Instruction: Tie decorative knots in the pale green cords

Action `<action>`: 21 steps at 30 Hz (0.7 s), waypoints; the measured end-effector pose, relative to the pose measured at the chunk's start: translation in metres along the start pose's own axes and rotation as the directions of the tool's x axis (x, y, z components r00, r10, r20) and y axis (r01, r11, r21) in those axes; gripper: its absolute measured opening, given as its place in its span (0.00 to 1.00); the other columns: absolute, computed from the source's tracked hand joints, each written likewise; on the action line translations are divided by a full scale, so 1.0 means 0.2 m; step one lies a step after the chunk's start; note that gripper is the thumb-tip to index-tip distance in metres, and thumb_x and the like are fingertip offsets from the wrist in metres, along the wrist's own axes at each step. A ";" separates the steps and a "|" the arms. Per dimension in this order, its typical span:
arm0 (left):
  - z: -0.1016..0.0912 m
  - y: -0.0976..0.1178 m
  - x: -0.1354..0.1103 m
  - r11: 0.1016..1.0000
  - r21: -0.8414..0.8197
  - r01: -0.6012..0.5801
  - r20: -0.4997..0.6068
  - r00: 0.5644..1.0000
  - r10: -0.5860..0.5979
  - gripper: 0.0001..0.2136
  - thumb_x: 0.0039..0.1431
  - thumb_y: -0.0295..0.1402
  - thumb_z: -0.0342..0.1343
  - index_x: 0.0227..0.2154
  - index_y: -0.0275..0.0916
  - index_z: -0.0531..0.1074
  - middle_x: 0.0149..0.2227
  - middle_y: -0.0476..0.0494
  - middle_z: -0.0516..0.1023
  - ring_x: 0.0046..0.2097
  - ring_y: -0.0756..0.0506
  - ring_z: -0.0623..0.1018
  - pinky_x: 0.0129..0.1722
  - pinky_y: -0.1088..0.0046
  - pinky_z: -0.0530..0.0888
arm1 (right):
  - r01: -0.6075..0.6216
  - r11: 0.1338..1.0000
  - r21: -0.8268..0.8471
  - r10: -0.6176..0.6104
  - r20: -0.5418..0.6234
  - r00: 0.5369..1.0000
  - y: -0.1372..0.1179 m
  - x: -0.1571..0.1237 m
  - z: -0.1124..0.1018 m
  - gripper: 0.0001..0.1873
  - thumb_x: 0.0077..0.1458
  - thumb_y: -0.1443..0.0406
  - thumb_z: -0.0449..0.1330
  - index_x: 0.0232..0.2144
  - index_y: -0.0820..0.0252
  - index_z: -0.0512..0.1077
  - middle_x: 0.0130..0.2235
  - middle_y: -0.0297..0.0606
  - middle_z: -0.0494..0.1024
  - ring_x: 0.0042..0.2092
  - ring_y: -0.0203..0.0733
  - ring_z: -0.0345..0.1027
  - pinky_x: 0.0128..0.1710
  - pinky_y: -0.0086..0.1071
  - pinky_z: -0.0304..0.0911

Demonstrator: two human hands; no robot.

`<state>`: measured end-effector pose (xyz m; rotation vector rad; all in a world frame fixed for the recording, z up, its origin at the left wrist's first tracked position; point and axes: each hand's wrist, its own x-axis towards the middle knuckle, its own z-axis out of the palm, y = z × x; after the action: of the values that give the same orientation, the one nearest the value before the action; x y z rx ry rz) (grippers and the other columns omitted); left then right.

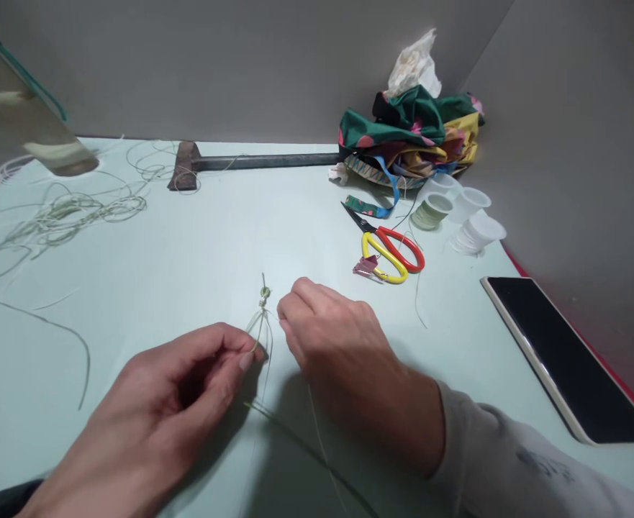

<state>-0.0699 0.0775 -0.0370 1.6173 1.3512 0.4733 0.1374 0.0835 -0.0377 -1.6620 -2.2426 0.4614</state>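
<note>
Pinching green cord (261, 327) — left hand (170, 403) below knot (264, 293), right hand (338, 338) just beside.

Your head camera looks forward and down from above your forearms, tilted toward your work. Your left hand (157, 410) and right hand (343, 345) sit very near it, low in the frame. Beyond them the view stretches across the table (149, 266) to the far wall (241, 72), with the phone (570, 360) near the right edge, cut off by nothing.
</note>
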 end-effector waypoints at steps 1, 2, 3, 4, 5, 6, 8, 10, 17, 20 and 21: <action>0.01 0.00 0.00 1.000 0.019 -0.013 -0.010 1.000 0.013 0.22 0.69 0.58 0.52 0.34 0.49 0.80 0.31 0.47 0.79 0.29 0.45 0.71 0.20 0.75 0.67 | -0.003 1.000 0.015 0.003 0.000 1.000 0.00 0.00 0.01 0.10 0.69 0.74 0.54 0.35 0.60 0.73 0.38 0.38 0.73 0.35 0.42 0.60 0.30 0.40 0.43; 0.01 -0.01 -0.01 0.999 0.039 -0.026 -0.020 0.999 0.027 0.21 0.69 0.57 0.52 0.34 0.49 0.80 0.30 0.47 0.79 0.29 0.45 0.72 0.20 0.75 0.68 | -0.008 0.999 0.039 0.008 -0.002 1.000 0.00 0.00 0.02 0.09 0.68 0.73 0.54 0.36 0.60 0.72 0.39 0.39 0.72 0.36 0.42 0.60 0.31 0.40 0.44; 0.02 -0.01 -0.01 0.997 0.063 -0.039 -0.027 0.999 0.041 0.20 0.70 0.56 0.52 0.34 0.49 0.80 0.30 0.48 0.79 0.29 0.45 0.73 0.20 0.75 0.68 | -0.014 0.997 0.071 0.014 -0.001 1.000 0.00 -0.01 0.02 0.08 0.67 0.73 0.55 0.36 0.60 0.72 0.39 0.39 0.72 0.36 0.41 0.60 0.31 0.39 0.46; 0.02 -0.01 -0.01 0.994 0.090 -0.055 -0.033 0.998 0.058 0.19 0.70 0.54 0.52 0.34 0.49 0.80 0.29 0.48 0.79 0.28 0.46 0.73 0.20 0.75 0.68 | -0.024 0.994 0.111 0.024 0.002 1.000 0.00 -0.01 0.02 0.07 0.66 0.73 0.55 0.36 0.60 0.71 0.38 0.38 0.72 0.35 0.41 0.60 0.32 0.38 0.48; 0.03 -0.01 -0.02 0.990 0.117 -0.079 -0.041 0.996 0.084 0.19 0.71 0.54 0.51 0.34 0.50 0.80 0.28 0.49 0.79 0.28 0.46 0.73 0.20 0.75 0.68 | -0.037 0.987 0.158 0.037 0.006 0.999 0.01 0.00 0.02 0.07 0.65 0.74 0.55 0.37 0.60 0.70 0.37 0.37 0.72 0.35 0.39 0.60 0.33 0.37 0.50; 0.03 -0.01 -0.02 0.985 0.140 -0.101 -0.048 0.993 0.109 0.19 0.71 0.53 0.51 0.34 0.50 0.81 0.28 0.49 0.79 0.27 0.46 0.73 0.19 0.76 0.67 | -0.055 0.977 0.207 0.054 0.010 0.998 0.01 0.00 0.01 0.06 0.64 0.74 0.55 0.38 0.60 0.69 0.36 0.35 0.71 0.34 0.38 0.60 0.34 0.36 0.52; 0.03 0.00 -0.02 0.977 0.163 -0.138 -0.066 0.986 0.151 0.19 0.71 0.52 0.51 0.33 0.49 0.81 0.27 0.49 0.79 0.26 0.46 0.74 0.18 0.76 0.66 | -0.099 0.947 0.307 0.095 0.027 0.995 0.01 0.00 -0.02 0.08 0.62 0.74 0.54 0.39 0.58 0.68 0.33 0.30 0.70 0.30 0.35 0.58 0.34 0.34 0.53; 0.04 0.03 -0.02 0.971 0.164 -0.174 -0.083 0.978 0.189 0.18 0.69 0.51 0.53 0.33 0.48 0.82 0.25 0.48 0.78 0.26 0.45 0.75 0.19 0.75 0.69 | -0.142 0.906 0.399 0.123 0.073 0.990 0.00 0.00 -0.06 0.09 0.59 0.75 0.54 0.38 0.57 0.67 0.29 0.26 0.68 0.27 0.33 0.56 0.32 0.31 0.53; 0.06 0.08 0.00 0.925 0.217 -0.313 -0.061 0.941 0.333 0.17 0.68 0.49 0.54 0.36 0.46 0.82 0.24 0.47 0.76 0.29 0.43 0.78 0.25 0.73 0.76 | -0.271 0.755 0.597 0.144 0.252 0.957 -0.01 -0.01 -0.11 0.09 0.61 0.68 0.55 0.29 0.58 0.73 0.25 0.27 0.71 0.28 0.32 0.60 0.31 0.29 0.55; 0.07 0.05 -0.03 0.900 0.239 -0.364 -0.025 0.925 0.380 0.15 0.70 0.46 0.54 0.35 0.45 0.81 0.25 0.47 0.78 0.29 0.44 0.78 0.27 0.72 0.76 | -0.313 0.684 0.660 0.145 0.297 0.944 -0.01 0.00 -0.10 0.11 0.62 0.61 0.59 0.28 0.58 0.73 0.25 0.26 0.70 0.27 0.31 0.58 0.30 0.29 0.54; 0.07 0.04 -0.04 0.893 0.237 -0.382 -0.006 0.919 0.395 0.14 0.71 0.44 0.54 0.35 0.45 0.81 0.26 0.48 0.78 0.28 0.45 0.77 0.27 0.73 0.76 | -0.322 0.665 0.674 0.145 0.306 0.941 -0.01 0.00 -0.10 0.10 0.61 0.62 0.60 0.29 0.58 0.73 0.25 0.25 0.70 0.27 0.31 0.57 0.30 0.29 0.53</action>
<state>-0.0569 0.0647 -0.0344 2.1001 1.1511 0.6169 0.1441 0.0834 -0.0190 -1.4855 -1.5984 1.4546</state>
